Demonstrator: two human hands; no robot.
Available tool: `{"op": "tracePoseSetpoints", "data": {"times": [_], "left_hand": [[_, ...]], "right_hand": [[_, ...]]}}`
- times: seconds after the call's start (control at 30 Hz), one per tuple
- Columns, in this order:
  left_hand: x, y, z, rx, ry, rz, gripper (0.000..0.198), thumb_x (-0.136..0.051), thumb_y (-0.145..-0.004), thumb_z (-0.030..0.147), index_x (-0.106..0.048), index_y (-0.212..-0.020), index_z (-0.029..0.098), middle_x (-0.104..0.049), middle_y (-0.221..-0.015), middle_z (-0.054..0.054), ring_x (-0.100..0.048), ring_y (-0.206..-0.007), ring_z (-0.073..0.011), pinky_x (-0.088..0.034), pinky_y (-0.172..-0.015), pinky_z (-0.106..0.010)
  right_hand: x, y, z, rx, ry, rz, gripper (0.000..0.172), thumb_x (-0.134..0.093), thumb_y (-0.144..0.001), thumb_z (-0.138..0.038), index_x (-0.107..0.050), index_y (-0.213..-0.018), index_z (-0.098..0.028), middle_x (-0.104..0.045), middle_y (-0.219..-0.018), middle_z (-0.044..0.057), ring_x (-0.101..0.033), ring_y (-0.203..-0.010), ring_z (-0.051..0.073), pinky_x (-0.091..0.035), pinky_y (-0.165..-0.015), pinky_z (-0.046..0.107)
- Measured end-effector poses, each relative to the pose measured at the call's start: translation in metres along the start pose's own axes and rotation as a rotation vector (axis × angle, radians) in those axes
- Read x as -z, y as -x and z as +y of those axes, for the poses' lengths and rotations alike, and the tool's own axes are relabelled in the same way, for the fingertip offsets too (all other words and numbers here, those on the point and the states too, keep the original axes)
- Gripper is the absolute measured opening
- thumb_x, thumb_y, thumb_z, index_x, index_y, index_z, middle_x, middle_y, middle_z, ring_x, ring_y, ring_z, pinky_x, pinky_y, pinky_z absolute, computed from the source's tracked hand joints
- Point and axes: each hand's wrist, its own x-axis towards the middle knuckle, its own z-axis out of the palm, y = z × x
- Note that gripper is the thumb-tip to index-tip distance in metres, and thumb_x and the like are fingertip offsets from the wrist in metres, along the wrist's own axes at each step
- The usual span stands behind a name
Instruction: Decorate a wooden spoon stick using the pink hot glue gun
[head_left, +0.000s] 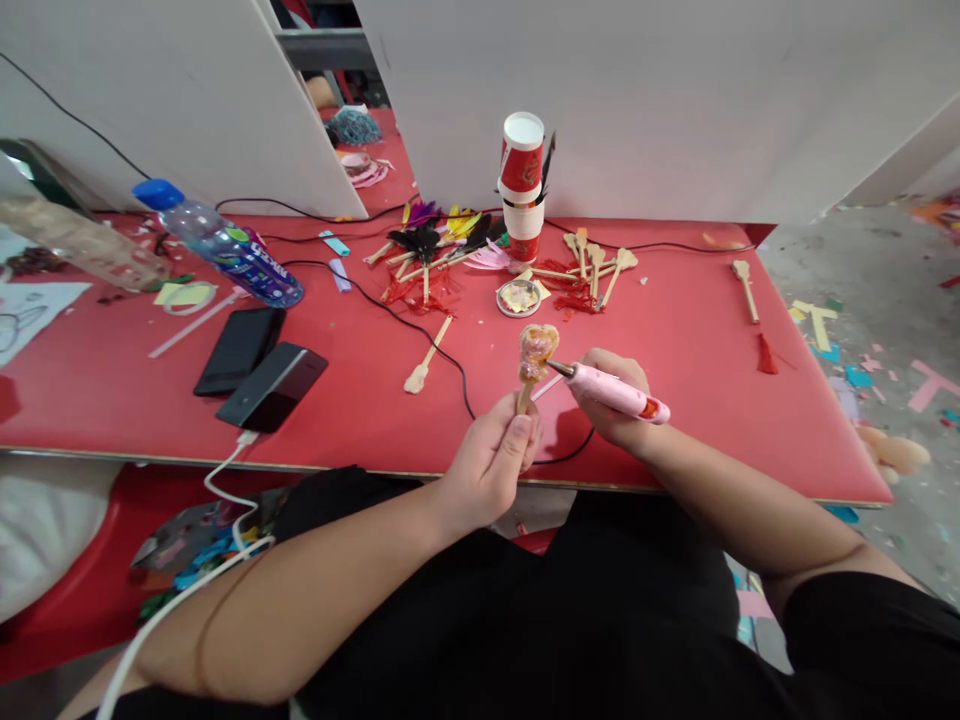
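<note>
My left hand [491, 455] is closed on the stem of a small wooden stick ornament [534, 355] with a heart-shaped, pinkish top, held upright above the red table's [675, 400] front edge. My right hand [611, 400] grips a pink glue pen [615, 393]. The pen's metal tip touches the ornament's top from the right. A black cable runs from under my right hand across the table.
Several wooden sticks, red tassels and feathers [442, 250] lie at the back middle, beside stacked red paper cups [522, 185] and a small round dish [518, 297]. A water bottle [221, 245], a phone [240, 350] and a power bank [272, 385] lie on the left. White partitions stand behind.
</note>
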Motion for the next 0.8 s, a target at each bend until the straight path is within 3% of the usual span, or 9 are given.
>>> {"op": "tracePoseSetpoints", "data": {"times": [0.17, 0.37, 0.8], "left_hand": [[-0.001, 0.0, -0.001, -0.006, 0.011, -0.012, 0.035, -0.044, -0.124, 0.05, -0.051, -0.101, 0.024, -0.043, -0.074, 0.007, -0.036, -0.06, -0.0096, -0.033, -0.059, -0.025], [-0.002, 0.002, -0.004, -0.013, 0.0, -0.018, 0.033, -0.042, -0.125, 0.047, -0.051, -0.102, 0.023, -0.045, -0.076, 0.007, -0.036, -0.06, -0.0091, -0.035, -0.06, -0.025], [-0.004, 0.001, 0.003, -0.007, -0.122, 0.019, 0.036, -0.045, -0.123, 0.051, -0.049, -0.101, 0.024, -0.049, -0.076, 0.006, -0.04, -0.06, -0.0088, -0.034, -0.058, -0.025]], "right_hand": [[-0.005, 0.006, 0.011, -0.054, -0.071, -0.005, 0.048, -0.076, -0.099, -0.066, -0.057, -0.08, -0.026, -0.06, -0.065, -0.001, -0.052, -0.055, 0.015, -0.039, -0.053, 0.031], [-0.011, 0.009, 0.018, -0.054, -0.134, -0.019, 0.06, -0.074, -0.101, -0.076, -0.049, -0.077, -0.028, -0.051, -0.064, -0.003, -0.045, -0.054, 0.014, -0.035, -0.052, 0.033], [-0.013, 0.009, 0.017, -0.083, -0.183, -0.084, 0.061, -0.075, -0.102, -0.078, -0.051, -0.08, -0.027, -0.052, -0.068, -0.002, -0.046, -0.058, 0.014, -0.039, -0.052, 0.032]]}}
